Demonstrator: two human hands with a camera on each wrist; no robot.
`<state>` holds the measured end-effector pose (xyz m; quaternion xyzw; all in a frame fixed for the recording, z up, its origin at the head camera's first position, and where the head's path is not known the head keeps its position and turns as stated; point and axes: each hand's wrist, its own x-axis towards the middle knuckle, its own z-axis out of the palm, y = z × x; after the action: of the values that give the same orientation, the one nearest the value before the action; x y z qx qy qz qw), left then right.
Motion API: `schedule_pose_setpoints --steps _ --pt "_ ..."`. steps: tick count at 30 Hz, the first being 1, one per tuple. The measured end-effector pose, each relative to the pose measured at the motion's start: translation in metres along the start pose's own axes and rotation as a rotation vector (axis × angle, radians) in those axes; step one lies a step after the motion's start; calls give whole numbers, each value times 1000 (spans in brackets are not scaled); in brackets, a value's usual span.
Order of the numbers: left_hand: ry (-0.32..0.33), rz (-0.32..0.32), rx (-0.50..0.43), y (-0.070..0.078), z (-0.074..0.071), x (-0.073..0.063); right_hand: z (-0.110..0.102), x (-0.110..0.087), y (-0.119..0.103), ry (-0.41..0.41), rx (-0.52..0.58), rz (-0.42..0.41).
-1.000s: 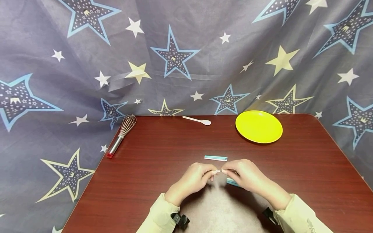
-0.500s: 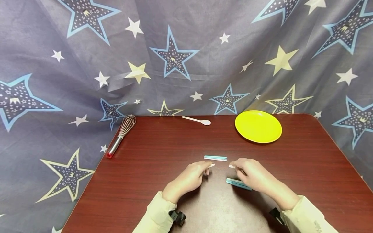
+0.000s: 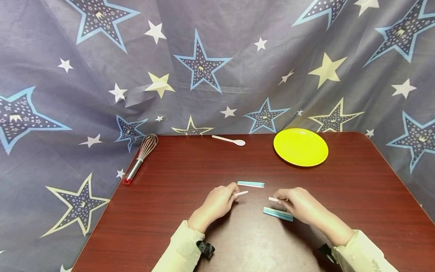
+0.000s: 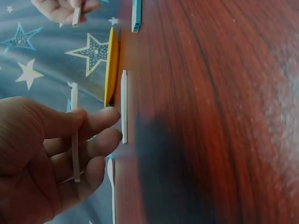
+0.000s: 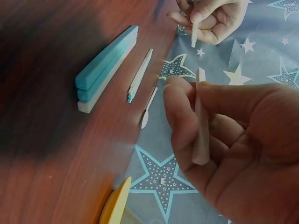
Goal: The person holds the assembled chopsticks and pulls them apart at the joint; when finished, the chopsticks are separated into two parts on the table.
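Observation:
Above the table, my left hand [image 3: 216,204] pinches a slim white stick [image 4: 75,154] between thumb and fingers. Its far end looks ragged in the left wrist view. My right hand [image 3: 300,204] pinches another white stick [image 5: 201,133], whose outer end shows in the head view. The two sticks point toward each other with a gap between. Just beyond the left fingertips lies a bundle of thin blue and white sticks [image 3: 250,184]. Below the right hand, a thicker bundle of blue and white sticks [image 3: 278,214] lies on the tabletop.
A yellow plate [image 3: 300,147] sits at the back right of the dark red table [image 3: 190,162]. A white spoon [image 3: 228,140] lies along the back edge. A whisk [image 3: 141,158] rests at the left edge. Behind hangs a star-patterned cloth [image 3: 210,102].
My hands were nearly together at the white sticks and have moved apart, left hand leftward and right hand rightward. The sticks' ends are now separated. The right-hand bundle is more uncovered.

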<state>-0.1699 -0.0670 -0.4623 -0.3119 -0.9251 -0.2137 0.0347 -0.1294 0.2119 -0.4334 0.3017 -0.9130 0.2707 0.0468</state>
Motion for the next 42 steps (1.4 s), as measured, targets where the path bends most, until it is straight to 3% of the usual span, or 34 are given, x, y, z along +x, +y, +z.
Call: schedule_pose_setpoints --steps 5,12,16,20,27,32,42 --pt "17 -52 26 -2 -1 2 -1 -2 1 -15 -16 82" --pt "3 14 -30 -6 2 6 0 -2 3 -9 -42 152" --pt "-4 5 -35 -5 3 8 1 -2 4 -22 -57 168" --pt "28 -26 20 -2 3 11 2 -2 6 -41 -49 204" --pt "78 -68 92 2 4 19 8 0 9 -32 -73 186" --pt "64 -97 115 3 8 26 12 1 10 -19 -106 169" --pt "24 -95 198 10 18 43 19 5 8 -7 -133 205"
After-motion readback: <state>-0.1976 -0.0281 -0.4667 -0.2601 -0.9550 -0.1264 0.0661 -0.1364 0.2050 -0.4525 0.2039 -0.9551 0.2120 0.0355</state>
